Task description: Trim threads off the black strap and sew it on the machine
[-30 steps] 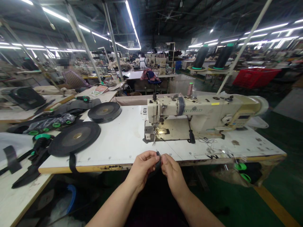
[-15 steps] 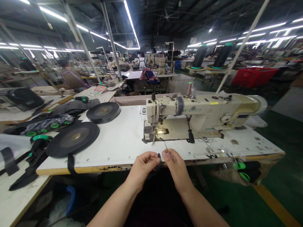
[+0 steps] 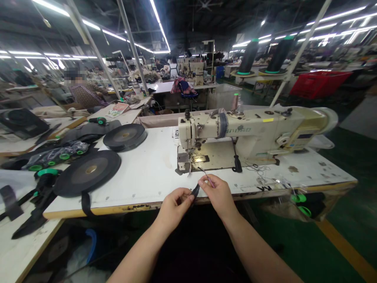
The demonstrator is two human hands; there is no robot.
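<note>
My left hand (image 3: pixel 174 206) pinches a short black fabric strip (image 3: pixel 195 191) in front of the table edge, its thumb on top. Close beside it, my right hand (image 3: pixel 218 196) is closed around a slim tool (image 3: pixel 211 181) with a purple handle and a thin metal end; its exact kind is unclear. The tool's thin end points up and left toward the needle area of the sewing machine (image 3: pixel 250 133). My right thumb and fingertip are at the strip's upper end; whether they grip it, I cannot tell.
Two black tape rolls (image 3: pixel 91 169) lie left on the white table (image 3: pixel 141 177). A black-handled screwdriver (image 3: pixel 236 162) leans at the machine, with loose thread nearby. Black thread cones (image 3: pixel 306 198) hang in a bag at right. A co-worker (image 3: pixel 85 92) sits at far left.
My right hand has moved up and slightly right, and the tool's purple handle now shows. The black strip is more exposed, slanting up between my hands. The view has shifted slightly.
</note>
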